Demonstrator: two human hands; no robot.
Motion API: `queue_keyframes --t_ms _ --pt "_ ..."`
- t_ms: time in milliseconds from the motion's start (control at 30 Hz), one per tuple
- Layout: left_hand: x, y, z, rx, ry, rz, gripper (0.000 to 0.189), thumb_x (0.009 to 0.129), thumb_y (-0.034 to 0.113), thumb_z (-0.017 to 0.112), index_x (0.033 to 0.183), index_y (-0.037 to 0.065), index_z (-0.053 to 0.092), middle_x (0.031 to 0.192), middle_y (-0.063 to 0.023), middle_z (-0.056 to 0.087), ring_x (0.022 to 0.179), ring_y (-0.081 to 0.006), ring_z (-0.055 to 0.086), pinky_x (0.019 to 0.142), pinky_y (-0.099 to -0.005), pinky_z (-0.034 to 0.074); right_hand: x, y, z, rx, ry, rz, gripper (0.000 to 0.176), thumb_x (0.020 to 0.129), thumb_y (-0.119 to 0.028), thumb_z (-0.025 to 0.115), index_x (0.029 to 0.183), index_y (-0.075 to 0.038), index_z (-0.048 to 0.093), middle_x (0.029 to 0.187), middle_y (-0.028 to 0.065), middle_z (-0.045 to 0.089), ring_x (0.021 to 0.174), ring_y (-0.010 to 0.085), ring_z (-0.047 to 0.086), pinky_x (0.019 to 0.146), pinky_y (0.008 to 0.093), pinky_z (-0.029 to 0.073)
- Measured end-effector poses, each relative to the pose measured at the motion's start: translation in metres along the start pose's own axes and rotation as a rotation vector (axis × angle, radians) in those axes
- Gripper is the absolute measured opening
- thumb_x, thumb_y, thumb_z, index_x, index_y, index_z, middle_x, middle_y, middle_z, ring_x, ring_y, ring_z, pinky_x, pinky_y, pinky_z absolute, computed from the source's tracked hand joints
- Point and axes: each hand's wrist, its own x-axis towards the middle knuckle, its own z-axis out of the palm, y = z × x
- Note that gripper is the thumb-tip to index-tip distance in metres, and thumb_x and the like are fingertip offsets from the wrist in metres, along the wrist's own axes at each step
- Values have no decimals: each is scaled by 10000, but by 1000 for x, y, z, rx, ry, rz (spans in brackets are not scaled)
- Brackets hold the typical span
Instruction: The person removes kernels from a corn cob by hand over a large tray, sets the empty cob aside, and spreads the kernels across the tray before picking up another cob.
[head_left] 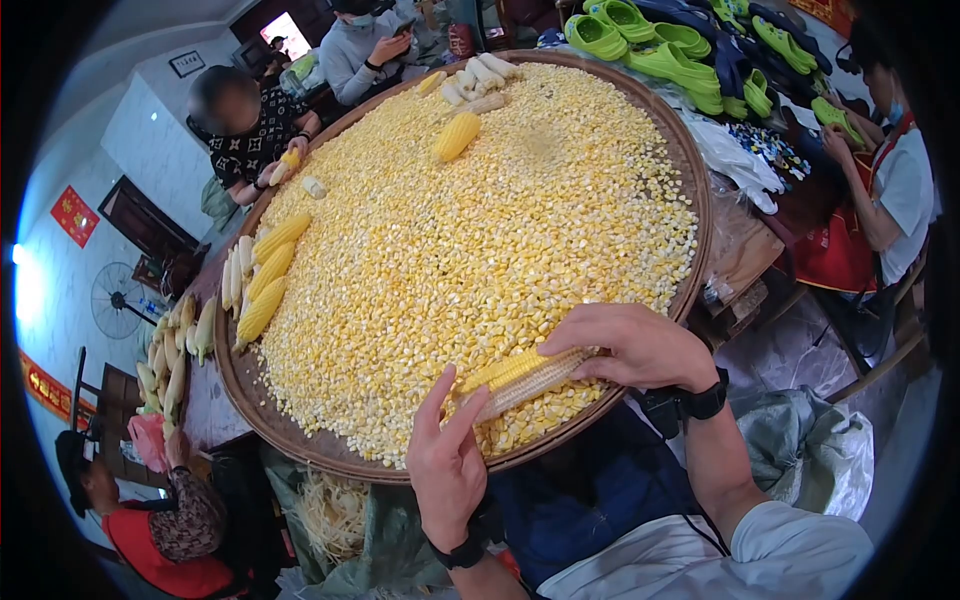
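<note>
A partly shelled corn cob [530,388] lies slantwise across the near rim side of a big round tray [236,400]. Yellow kernels remain along its far side, while its near side is bare and pale. My right hand [640,345] is closed over the cob's right end, fingers on top and thumb on the bare side. At the left end, my left hand [445,465] has the tip between its thumb and forefinger, with the other fingers mostly hidden. Loose corn kernels [500,260] cover the tray beneath and beyond both hands.
Whole yellow cobs [270,275] and stripped cobs [232,275] rest at the tray's left edge. Another whole cob [457,136] and more stripped cobs [485,80] lie farther back. Green clogs [650,50] are piled at right. Several people sit around; one handles a cob [285,165].
</note>
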Motion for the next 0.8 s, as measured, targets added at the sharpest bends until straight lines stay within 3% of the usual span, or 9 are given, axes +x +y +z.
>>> queue_keyframes --t_ms 100,200,367,600,800 --pt "1 3 -2 5 15 40 411 989 -108 675 1303 104 834 1595 -178 670 1360 -356 723 1047 -400 594 -1 1 1 -4 3 4 503 917 -27 814 1410 -105 752 1273 132 751 1235 384 721 1044 475 577" --pt "3 13 -1 11 27 3 299 1002 -57 712 1240 88 821 1574 -200 680 1436 -399 679 1120 -441 576 -1 1 1 -8 6 10 502 920 -31 813 1412 -107 752 1270 131 750 1232 384 721 1040 476 577" --pt "6 17 -1 41 32 1 234 1012 -14 744 1218 71 814 1562 -217 683 1415 -411 686 1142 -462 569 -1 2 1 -8 13 10 503 926 -38 810 1420 -113 751 1267 131 748 1228 383 721 1035 476 576" --pt "1 11 0 12 13 11 229 1004 14 767 1222 42 830 1524 -216 713 1360 -388 723 1128 -460 578 -1 2 2 -14 9 17 497 935 -48 806 1423 -115 746 1264 130 747 1224 384 720 1029 477 576" --pt "4 15 -1 63 12 14 395 1002 43 772 1395 79 786 1540 -230 699 1388 -409 706 1142 -478 570 -2 2 2 -12 15 20 494 939 -65 817 1424 -121 743 1264 126 747 1225 385 719 1026 477 575"
